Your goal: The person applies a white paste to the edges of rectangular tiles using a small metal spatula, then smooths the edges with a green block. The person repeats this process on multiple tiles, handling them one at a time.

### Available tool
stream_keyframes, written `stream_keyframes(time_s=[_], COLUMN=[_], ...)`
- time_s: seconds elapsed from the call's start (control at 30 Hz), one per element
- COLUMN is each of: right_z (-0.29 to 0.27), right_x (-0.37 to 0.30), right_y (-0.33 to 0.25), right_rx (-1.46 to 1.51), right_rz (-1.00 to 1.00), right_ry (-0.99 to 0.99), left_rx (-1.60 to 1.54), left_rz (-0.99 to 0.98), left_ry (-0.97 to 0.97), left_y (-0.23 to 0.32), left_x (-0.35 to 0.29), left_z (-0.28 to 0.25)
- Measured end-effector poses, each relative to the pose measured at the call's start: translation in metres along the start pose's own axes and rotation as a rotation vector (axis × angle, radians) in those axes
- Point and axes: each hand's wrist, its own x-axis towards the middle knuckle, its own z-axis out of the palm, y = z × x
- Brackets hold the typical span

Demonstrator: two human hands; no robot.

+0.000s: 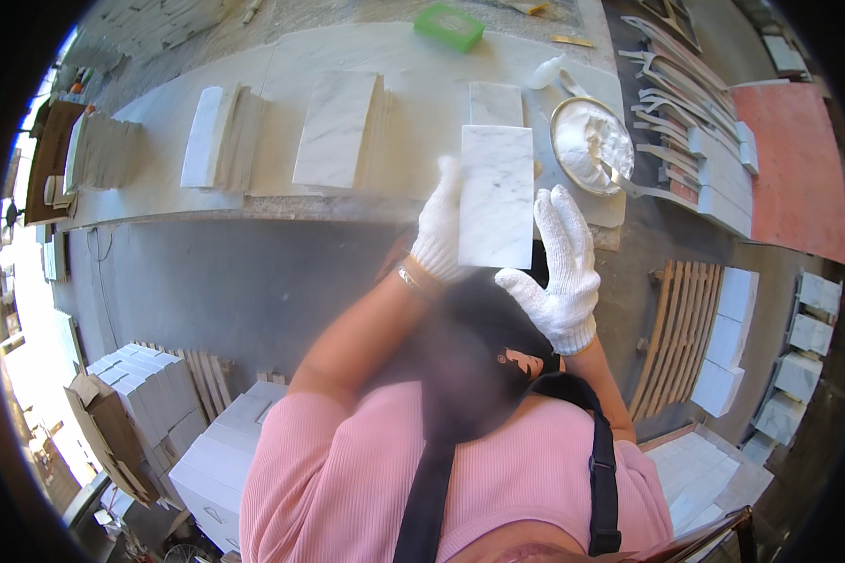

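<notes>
Head cam, held tile point(496, 197), wht benchtop point(422, 105), gry flr point(253, 258), slatted pallet point(668, 338)

A rectangular marble-look tile point(496, 197) – white with faint grey veining, its sides straight – is held lengthwise, broad face toward the camera, in the left hand point(438, 225).
</notes>
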Motion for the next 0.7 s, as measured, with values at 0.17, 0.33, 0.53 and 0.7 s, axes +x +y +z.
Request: stream_keyframes(time_s=[0.17,0.33,0.53,0.7], right_z=[-0.001,-0.009,-0.021,-0.018], right_x=[-0.017,-0.03,-0.024,-0.013], right_y=[0.019,0.025,0.004,-0.008], right_rx=[0.182,0.393,0.833,0.939], right_rz=[0.27,0.435,0.77,0.825], right_ry=[0.12,0.151,-0.123,-0.163], left_rx=[0.208,0.25,0.159,0.443], left_rz=[0.001,-0.003,-0.066,0.003], left_ry=[0.039,0.118,-0.006,0.02], left_y=[0.004,-0.002,-0.007,-0.011], left_x=[-0.001,0.003,-0.001,-0.004], left_z=[0.006,0.009,0.009,0.012])
